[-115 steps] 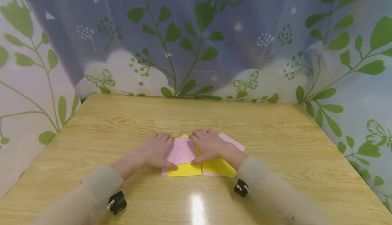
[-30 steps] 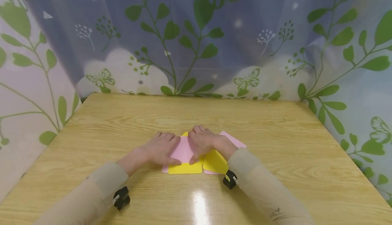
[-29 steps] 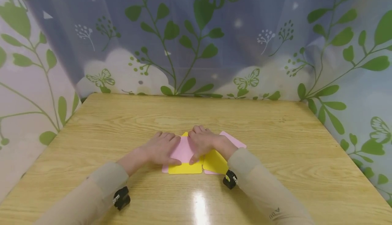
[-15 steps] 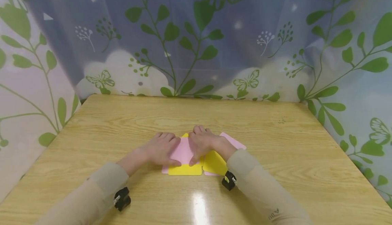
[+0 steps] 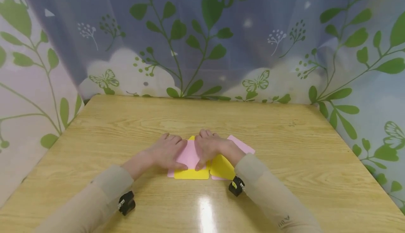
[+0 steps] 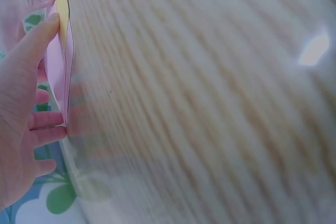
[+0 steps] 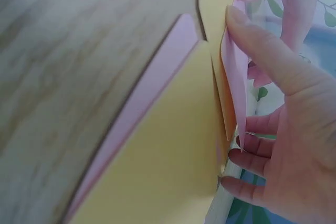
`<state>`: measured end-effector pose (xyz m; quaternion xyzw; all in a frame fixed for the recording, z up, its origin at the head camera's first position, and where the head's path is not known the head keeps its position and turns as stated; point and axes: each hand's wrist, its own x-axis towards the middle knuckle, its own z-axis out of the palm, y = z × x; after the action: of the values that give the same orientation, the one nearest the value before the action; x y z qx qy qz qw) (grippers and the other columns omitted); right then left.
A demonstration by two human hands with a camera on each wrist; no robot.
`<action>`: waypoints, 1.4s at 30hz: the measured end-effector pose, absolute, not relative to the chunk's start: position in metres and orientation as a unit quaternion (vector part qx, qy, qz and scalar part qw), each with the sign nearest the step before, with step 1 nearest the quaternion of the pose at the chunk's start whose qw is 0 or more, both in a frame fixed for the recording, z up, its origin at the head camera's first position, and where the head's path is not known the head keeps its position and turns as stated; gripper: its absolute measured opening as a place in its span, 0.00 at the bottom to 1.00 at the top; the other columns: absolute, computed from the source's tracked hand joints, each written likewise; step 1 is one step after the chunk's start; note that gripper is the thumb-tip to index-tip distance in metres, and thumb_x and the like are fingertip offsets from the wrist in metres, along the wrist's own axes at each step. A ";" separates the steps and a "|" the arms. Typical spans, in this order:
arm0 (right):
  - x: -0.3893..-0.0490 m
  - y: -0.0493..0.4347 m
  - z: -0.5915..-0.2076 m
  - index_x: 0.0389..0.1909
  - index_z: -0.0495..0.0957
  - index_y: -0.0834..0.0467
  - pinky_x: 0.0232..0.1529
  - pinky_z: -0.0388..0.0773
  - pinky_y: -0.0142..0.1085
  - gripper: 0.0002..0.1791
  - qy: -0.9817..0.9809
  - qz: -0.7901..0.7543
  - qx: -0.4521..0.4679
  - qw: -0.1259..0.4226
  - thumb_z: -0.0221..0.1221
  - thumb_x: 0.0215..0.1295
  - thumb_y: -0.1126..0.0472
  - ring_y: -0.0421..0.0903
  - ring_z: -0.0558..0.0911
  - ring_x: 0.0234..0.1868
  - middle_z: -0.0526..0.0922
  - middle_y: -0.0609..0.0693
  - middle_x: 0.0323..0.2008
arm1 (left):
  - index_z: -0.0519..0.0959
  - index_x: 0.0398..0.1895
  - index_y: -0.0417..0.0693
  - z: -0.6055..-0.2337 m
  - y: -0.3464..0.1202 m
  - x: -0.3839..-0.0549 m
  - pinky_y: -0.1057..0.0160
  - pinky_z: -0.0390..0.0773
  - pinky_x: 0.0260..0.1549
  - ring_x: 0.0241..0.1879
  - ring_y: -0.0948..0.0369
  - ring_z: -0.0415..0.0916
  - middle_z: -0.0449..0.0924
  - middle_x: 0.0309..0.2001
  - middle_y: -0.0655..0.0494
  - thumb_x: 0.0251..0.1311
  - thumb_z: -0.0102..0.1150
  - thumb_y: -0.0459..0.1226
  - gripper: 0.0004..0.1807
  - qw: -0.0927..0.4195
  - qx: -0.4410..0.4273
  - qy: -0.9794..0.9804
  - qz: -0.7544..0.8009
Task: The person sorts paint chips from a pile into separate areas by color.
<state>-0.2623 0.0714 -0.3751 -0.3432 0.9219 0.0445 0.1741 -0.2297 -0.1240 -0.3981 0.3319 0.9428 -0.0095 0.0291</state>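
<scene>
The top pink card lay midway between the table's left and right edges, well short of the far edge of the table. The left hand held it by its left side, thumb at the near left corner; the right hand pinched its right side, thumb at the near right corner. Both grips were narrow, thumb and fingers bent around the card, whose right end stood a little clear of the lower yellow card. That one stuck out along the near side. Just to the right, partly under the right wrist, lay another yellow card, and a pink corner showed beyond that wrist. Patterned cloth hung behind the table's far edge.
</scene>
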 end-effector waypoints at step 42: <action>-0.252 0.074 -0.372 0.68 0.53 0.61 0.62 0.58 0.48 0.57 0.902 0.065 -0.427 0.010 0.55 0.46 0.27 0.52 0.56 0.65 0.56 0.56 0.66 | 0.61 0.63 0.34 -0.394 -0.133 -0.224 0.44 0.52 0.61 0.58 0.47 0.59 0.65 0.59 0.40 0.37 0.55 0.71 0.59 -0.078 0.298 0.951 -0.004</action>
<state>-0.2518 0.0737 -0.3718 -0.4272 0.9018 0.0647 0.0099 -0.2238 -0.1330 -0.3943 0.2985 0.9512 -0.0039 -0.0781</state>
